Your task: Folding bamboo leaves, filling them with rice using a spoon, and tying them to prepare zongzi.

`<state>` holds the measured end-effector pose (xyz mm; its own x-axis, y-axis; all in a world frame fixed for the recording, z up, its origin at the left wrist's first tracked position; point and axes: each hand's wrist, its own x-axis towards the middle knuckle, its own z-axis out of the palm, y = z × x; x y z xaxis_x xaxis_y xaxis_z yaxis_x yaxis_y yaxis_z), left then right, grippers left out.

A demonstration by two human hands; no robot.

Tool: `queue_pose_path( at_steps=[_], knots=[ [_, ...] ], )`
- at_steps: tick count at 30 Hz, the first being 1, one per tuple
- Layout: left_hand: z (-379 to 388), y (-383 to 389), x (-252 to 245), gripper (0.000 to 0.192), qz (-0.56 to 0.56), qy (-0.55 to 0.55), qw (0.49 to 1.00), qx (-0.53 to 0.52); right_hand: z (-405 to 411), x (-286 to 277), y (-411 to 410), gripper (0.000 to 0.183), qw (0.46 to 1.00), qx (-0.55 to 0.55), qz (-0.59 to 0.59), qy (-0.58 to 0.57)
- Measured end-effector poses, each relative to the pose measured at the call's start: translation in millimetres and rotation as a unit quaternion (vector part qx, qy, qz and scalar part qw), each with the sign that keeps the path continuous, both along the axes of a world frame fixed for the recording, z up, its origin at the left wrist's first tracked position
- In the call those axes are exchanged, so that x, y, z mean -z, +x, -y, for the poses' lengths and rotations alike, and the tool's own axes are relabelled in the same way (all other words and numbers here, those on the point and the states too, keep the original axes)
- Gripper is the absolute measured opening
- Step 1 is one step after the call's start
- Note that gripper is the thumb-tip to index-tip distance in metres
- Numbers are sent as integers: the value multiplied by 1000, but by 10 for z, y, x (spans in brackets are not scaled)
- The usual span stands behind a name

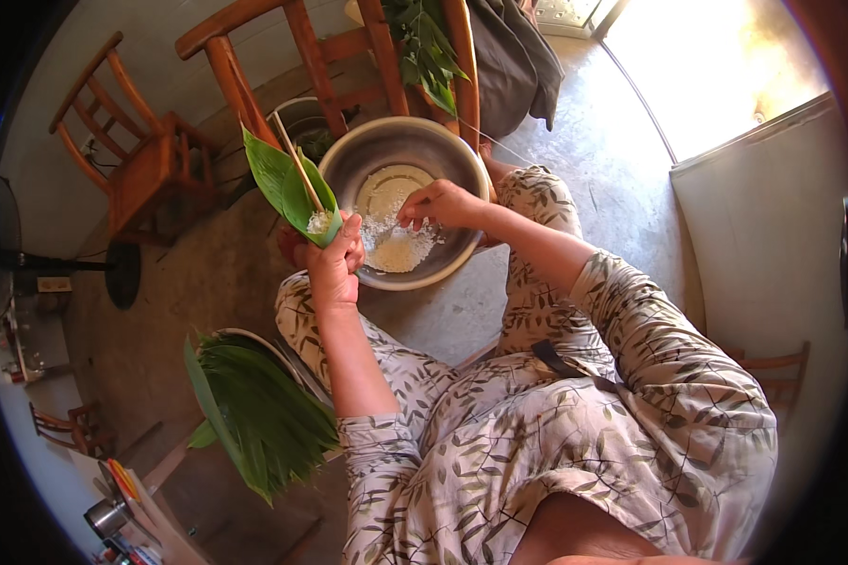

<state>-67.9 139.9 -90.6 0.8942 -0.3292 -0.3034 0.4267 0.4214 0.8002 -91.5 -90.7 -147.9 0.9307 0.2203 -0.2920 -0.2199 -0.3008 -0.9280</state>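
Note:
My left hand (338,256) grips a cone of folded broad green leaves (283,176), its mouth turned up. White rice grains (319,222) lie inside the cone, and a thin wooden chopstick (299,164) leans in it. Beside it is a wide metal basin (459,247) with loose white rice (399,253) at the bottom and cloudy liquid on the far side. My right hand (434,205) is inside the basin's rim, fingers pinched together low over the rice. What looks like a small metal spoon (394,230) extends from those fingers, mostly hidden by them and the grains.
A stack of long green leaves (261,409) rests in a container by my left leg. Just beyond the basin stands a wooden chair (311,53) with leafy sprigs (424,53) on it. Behind it is a bucket (307,116). Another wooden chair (141,162) and a standing fan (56,265) are leftward.

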Motion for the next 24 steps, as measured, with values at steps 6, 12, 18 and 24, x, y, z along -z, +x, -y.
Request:
queue_pose_path(
  at_steps=[6, 12, 18, 24],
  knots=[
    [37, -8, -7, 24, 13, -1, 1000, 17, 297, 21, 31, 22, 983, 179, 16, -20],
    [56, -12, -13, 25, 17, -1, 1000, 15, 189, 229, 48, 18, 975, 159, -120, 96],
    [42, -7, 17, 28, 20, -7, 1000, 21, -22, 306, 77, 18, 916, 186, -311, 171],
    [45, 3, 52, 28, 10, -3, 1000, 23, 34, 339, 73, 21, 883, 177, -371, 225]
  ],
)
